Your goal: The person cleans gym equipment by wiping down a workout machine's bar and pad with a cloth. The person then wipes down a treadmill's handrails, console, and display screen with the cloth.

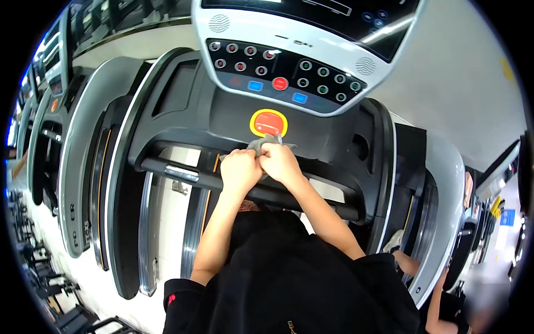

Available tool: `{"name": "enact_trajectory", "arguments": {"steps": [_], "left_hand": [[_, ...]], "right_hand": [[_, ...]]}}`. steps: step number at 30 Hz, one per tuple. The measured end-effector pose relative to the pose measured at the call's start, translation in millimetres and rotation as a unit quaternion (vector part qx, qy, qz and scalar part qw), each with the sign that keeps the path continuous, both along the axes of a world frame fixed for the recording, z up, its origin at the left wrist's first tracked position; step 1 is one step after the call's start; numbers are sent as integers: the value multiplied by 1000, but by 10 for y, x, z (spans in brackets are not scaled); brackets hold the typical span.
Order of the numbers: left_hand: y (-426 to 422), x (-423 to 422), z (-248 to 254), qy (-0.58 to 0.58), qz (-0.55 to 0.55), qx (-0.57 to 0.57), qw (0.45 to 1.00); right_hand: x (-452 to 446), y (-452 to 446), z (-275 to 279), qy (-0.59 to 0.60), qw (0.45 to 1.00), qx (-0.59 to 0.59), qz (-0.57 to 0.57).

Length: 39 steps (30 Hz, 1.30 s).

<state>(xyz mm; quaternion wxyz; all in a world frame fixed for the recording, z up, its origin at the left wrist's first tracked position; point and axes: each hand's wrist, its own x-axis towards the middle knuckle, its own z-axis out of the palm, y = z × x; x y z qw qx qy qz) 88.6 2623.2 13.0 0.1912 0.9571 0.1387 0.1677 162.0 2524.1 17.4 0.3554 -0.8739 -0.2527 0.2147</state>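
My left hand (239, 168) and my right hand (279, 162) are side by side above the treadmill's front handlebar (214, 181), knuckles close together. Both are closed around a bunched grey cloth (259, 145), most of which is hidden by the fingers. A bit of it sticks out past the knuckles at the lower edge of a red stop button (269, 123) with a yellow rim. Above that is the treadmill's control panel (281, 69), with rows of round buttons, a red button and two blue ones.
A dark display screen (311, 18) tops the console. Other treadmills flank this one: a grey-railed one (83, 161) on the left and another (442, 195) on the right. Another person's shoe (394, 240) and arm (438, 303) show at the lower right.
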Motion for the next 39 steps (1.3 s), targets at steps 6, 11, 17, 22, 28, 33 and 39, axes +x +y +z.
{"name": "enact_trajectory", "arguments": {"steps": [6,11,17,22,28,33,39], "left_hand": [[-821,591,11,-19,-104,-5,994],[-1413,780,21,-11,-188,38,981],[-1985,860,-108,-9,-274,64,959],[-2196,934,-3,52,-311,55,947],[-2353,1006,-28,69,-378,72,921],[-2607,889,-37,63,-422,81,901],[-3004,590,12,103,-492,121,856]], "right_hand": [[237,-864,44,-33,981,56,-181],[263,-1462,-15,-74,959,26,-273],[119,-2005,-60,-55,926,17,-374],[102,-2219,-93,-75,900,69,-423],[63,-2397,-75,-20,885,34,-464],[-124,-2647,-49,-8,883,-38,-467],[-593,-2965,-99,6,851,-5,-526]]}}
